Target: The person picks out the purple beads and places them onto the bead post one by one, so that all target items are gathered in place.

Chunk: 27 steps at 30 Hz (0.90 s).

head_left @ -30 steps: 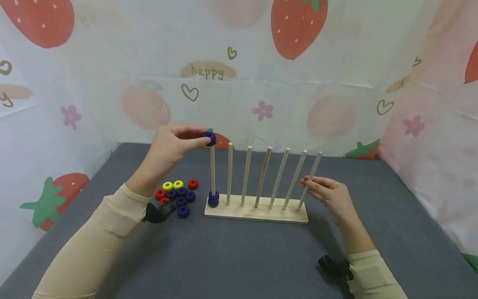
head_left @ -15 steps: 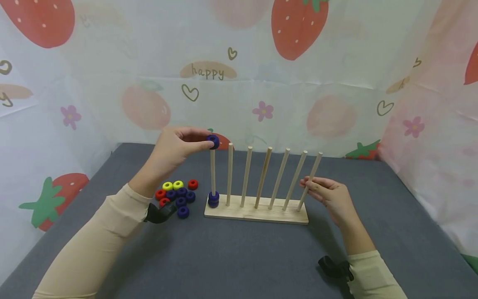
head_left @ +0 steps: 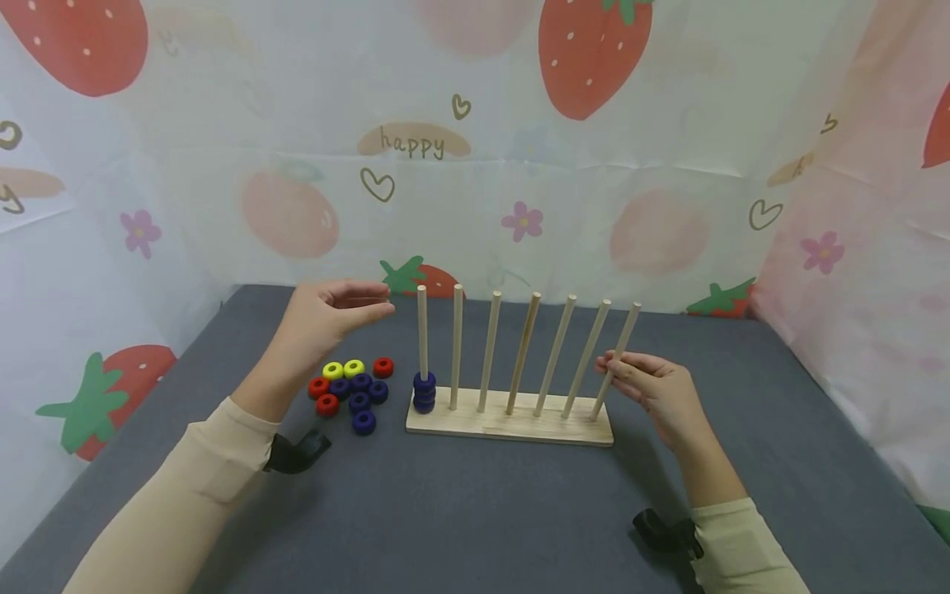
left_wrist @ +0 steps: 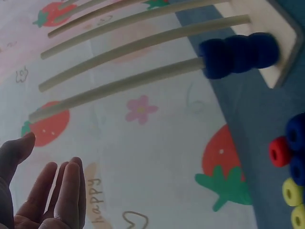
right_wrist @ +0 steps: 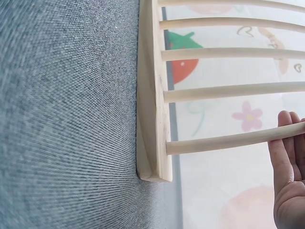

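A wooden peg rack with several upright pegs stands on the table. Three dark blue rings are stacked at the bottom of its leftmost peg. My left hand hovers left of that peg's top, thumb and fingers apart, holding nothing; the left wrist view shows the gap between thumb and fingertips. With its thumb and fingers my right hand pinches the rightmost peg around its middle. In the right wrist view the fingers meet that peg.
Left of the rack lies a loose group of rings: several blue rings, red rings and two yellow rings. The grey table ends at a printed cloth backdrop behind the rack.
The blue ring in my left hand was let go and dropped down the leftmost peg onto the two others. My left hand moved back left and lower. The right hand stayed put.
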### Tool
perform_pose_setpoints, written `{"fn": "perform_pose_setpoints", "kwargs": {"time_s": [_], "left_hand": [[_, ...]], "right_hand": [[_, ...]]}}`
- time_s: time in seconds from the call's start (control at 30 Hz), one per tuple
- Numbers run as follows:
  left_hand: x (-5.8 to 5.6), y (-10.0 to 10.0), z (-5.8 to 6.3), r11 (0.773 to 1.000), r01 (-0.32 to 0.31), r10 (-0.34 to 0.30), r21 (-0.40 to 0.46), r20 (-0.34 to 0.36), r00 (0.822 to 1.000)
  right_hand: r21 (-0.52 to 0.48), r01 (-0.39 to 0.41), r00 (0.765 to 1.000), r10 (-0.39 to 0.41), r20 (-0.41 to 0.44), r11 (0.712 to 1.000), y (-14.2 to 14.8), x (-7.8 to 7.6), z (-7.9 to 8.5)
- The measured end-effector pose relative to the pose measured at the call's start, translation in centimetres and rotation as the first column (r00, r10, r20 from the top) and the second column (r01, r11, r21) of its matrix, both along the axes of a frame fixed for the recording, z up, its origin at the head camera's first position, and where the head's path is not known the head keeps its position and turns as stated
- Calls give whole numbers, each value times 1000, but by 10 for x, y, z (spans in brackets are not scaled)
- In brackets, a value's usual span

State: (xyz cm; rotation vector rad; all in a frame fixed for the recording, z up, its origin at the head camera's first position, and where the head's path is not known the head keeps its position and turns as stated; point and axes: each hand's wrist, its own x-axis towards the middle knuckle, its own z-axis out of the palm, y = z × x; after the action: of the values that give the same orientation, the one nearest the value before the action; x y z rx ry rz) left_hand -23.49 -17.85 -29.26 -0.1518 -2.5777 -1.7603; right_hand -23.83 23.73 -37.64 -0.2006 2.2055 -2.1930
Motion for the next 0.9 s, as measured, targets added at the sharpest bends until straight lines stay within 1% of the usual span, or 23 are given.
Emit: {"fn": "perform_pose_setpoints", "kwargs": {"time_s": [0.13,0.3,0.43,0.63,0.9], "left_hand": [[2,-5,-12,999,-6,7,-45,35,999],[4,-9,-24,999,5,-2,-50,61,998],[5,-13,-32,998,7,-3,-58,72,997],[7,-16,-40,998,3,3,-65,100,995],[9,-22,-57,994,18,-6,-106,110,994]], "right_hand": [[-6,3,1000,-3,-6,1000,1,0,0],[-14,2,1000,-2,-11,1000,2,1,0],[-16,-2,1000,2,-6,1000,1,1,-1],[14,2,1000,-2,2,1000,1,0,0],[10,3,1000,-3,2,1000,-1,0,1]]}}
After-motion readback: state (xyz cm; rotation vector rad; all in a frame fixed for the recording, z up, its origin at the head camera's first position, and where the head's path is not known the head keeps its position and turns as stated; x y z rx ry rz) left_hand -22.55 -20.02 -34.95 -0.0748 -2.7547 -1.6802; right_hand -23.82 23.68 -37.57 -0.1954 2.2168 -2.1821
